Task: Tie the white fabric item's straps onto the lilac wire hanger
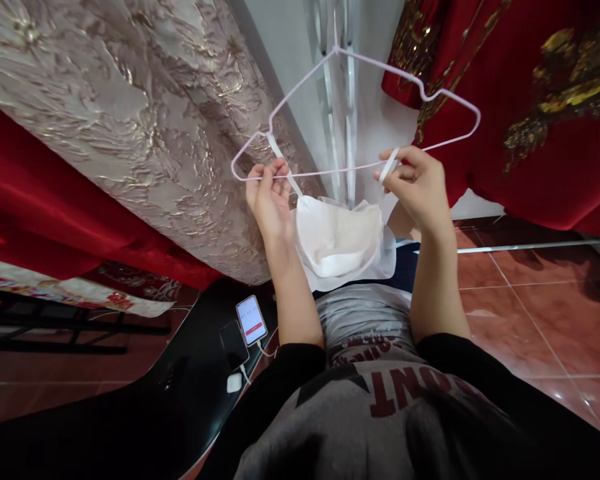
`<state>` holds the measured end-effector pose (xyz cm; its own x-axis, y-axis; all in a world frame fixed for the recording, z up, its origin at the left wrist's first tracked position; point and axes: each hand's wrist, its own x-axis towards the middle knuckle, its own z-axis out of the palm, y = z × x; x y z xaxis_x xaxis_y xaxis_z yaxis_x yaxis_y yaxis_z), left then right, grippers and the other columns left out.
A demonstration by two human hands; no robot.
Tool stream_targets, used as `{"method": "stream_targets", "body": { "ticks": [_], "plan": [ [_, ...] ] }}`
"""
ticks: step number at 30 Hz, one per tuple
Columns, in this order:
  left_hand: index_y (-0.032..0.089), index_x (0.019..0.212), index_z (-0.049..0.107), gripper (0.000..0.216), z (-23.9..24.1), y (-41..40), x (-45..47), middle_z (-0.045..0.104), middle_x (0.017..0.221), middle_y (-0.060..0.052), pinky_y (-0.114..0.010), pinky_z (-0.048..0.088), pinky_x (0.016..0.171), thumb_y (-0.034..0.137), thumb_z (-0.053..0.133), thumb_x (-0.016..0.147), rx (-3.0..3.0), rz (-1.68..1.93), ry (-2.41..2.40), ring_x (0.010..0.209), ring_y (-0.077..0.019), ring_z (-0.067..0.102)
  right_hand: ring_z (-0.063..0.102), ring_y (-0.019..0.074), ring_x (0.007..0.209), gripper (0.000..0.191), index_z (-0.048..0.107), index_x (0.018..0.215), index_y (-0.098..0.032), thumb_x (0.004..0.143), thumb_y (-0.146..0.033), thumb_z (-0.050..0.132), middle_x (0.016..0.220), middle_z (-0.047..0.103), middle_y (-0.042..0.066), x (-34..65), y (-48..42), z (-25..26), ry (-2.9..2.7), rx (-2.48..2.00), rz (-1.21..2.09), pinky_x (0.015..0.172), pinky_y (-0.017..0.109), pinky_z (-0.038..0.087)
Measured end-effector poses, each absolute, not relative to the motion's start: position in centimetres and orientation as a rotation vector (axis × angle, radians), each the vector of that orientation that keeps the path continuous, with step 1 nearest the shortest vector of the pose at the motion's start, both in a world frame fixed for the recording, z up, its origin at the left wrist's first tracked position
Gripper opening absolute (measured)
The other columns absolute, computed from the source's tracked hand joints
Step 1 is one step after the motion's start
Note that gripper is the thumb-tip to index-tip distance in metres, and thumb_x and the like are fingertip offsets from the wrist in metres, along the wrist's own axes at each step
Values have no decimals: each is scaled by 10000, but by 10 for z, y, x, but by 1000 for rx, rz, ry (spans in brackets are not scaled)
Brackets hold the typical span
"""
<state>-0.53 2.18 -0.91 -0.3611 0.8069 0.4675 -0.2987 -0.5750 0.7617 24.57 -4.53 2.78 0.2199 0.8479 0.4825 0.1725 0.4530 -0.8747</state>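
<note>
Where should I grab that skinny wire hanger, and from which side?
Probably the bottom bar of the hanger, from below, near where the left hand pinches it. That bar is straight and bare in the middle; the shoulder by that hand already carries a strap of the white garment.

Glossy red-brown floor tiles (530,313), white wall (290,53) (red-and-gold drapes (530,100) alongside)

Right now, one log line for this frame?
left hand: pinching strap at wire hanger | right hand: holding other strap | white garment: hanging below hanger | phone: lit
</note>
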Motion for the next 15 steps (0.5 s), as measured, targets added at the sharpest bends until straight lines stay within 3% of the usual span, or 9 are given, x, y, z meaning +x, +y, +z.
{"method": "stream_targets", "body": {
  "ticks": [2,5,7,11,15],
  "plan": [
    [282,992,494,408,-7,22,-8,725,991,-25,-342,595,911,528,803,891,1157,2002,708,1001,-207,743,524,142,600,240,752,960,-234,753,-244,872,628,613,-42,259,-42,27,-1121,-1030,541,634,348,427],
    [278,954,445,294,4,14,-18,620,809,26,-315,574,815,292,737,931,1141,2034,557,792,-152,687,486,144,615,236,746,926,-257,742,-140,837,687,636,-23,290,-39,26,-862,-1016,403,611,359,396],
    [271,928,424,260,12,5,-22,571,770,30,-326,556,800,200,675,934,1139,2037,506,750,-149,649,544,156,698,254,722,898,-283,753,-113,843,774,674,1,309,-38,30,-848,-995,336,665,362,445],
    [265,898,403,234,22,-6,-22,537,780,3,-354,538,785,242,635,921,1112,2026,621,774,-192,631,627,147,795,210,742,845,-263,768,-144,897,879,728,43,321,-37,52,-1058,-1037,309,835,371,517],
    [268,888,376,281,20,-4,-23,523,775,2,-364,533,797,248,657,882,1130,2009,605,783,-208,632,647,151,766,242,731,744,-245,706,-170,958,809,740,53,304,-36,84,-1323,-1122,306,760,365,510]
  ]
}}
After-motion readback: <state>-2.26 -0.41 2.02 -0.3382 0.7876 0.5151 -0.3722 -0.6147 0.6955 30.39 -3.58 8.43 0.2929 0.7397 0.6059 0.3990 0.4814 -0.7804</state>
